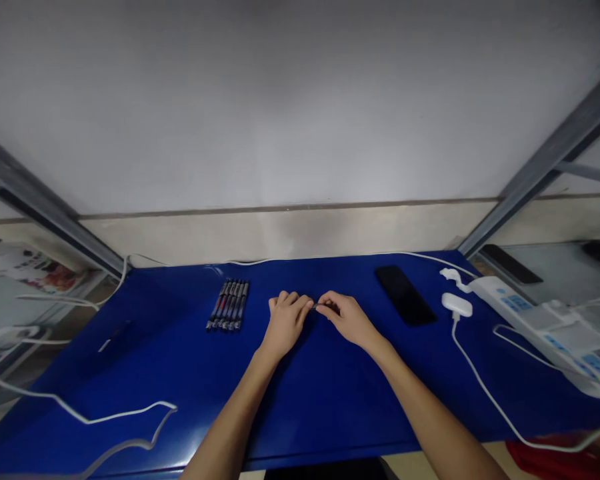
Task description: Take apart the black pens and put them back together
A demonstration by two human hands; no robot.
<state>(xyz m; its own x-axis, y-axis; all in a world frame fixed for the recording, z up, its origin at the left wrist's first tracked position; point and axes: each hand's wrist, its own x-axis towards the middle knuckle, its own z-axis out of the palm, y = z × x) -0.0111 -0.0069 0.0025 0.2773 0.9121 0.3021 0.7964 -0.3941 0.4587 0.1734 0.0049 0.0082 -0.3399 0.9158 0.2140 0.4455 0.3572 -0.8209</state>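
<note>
Over the middle of the blue table, my left hand (287,321) and my right hand (346,316) meet with their fingertips almost touching. Both are closed on a thin dark pen (315,307), of which only a short piece shows between the fingers; the rest is hidden. To the left of my left hand, several dark pens (229,305) lie side by side in a row, parallel and close together.
A black phone (405,295) lies right of my hands. Beyond it are a white charger case (457,305) on a cable and a white power strip (545,327). A thin dark stick with a pale end (111,338) and a loose white cable (105,419) lie left.
</note>
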